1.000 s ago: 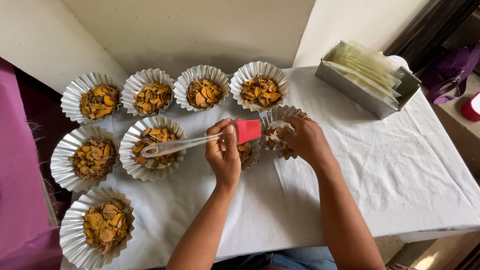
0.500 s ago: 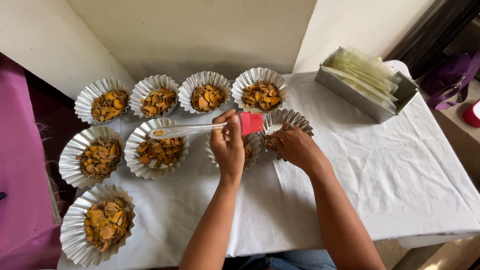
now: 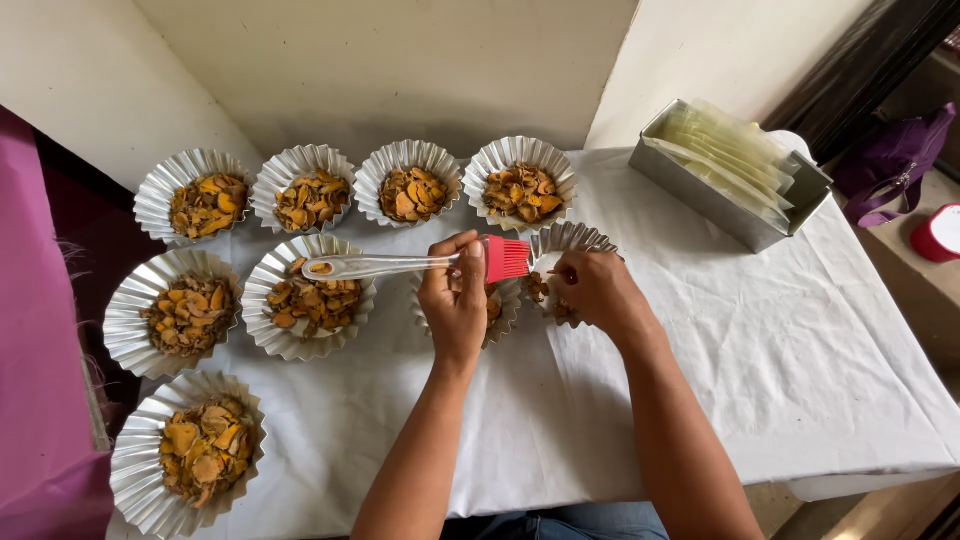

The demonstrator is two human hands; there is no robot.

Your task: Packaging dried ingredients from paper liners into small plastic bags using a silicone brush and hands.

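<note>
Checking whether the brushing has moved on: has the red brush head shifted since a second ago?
No, hardly: the brush in the left hand stays just below the rightmost back-row foil cup.

brush (image 3: 420, 264): red bristles, clear handle | moulds (image 3: 520, 155): silver | tablecloth (image 3: 800, 370): white | chips (image 3: 205, 455): orange

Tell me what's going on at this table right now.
A person stands at a table covered in a white cloth. The left hand holds a red silicone brush level, bristles pointing right. The right hand reaches into a fluted foil cup of orange-brown dried slices. Seven more filled foil cups sit to the left, and a metal tin of clear bags stands at the far right.
</note>
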